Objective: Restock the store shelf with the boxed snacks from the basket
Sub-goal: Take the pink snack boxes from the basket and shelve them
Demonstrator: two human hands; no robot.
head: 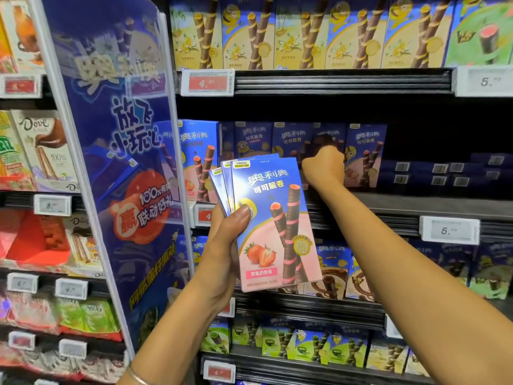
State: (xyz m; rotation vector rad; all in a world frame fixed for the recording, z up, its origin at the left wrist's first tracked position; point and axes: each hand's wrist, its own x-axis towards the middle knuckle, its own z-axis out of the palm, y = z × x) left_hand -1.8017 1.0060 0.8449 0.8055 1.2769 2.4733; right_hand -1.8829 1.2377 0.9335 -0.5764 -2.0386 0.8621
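Centrally, three flat blue-and-pink cardboard snack boxes [273, 226], printed with strawberries and wafer rolls, are fanned upright before the black store shelf [416, 204], gripped by the left hand [224, 245]. The right hand [323, 169], fingers curled, meets the shelved boxes [363, 154]; its grip is indeterminable.

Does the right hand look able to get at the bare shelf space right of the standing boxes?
Probably yes: the right hand is up at the standing boxes, and nothing stands in front of the bare shelf space.
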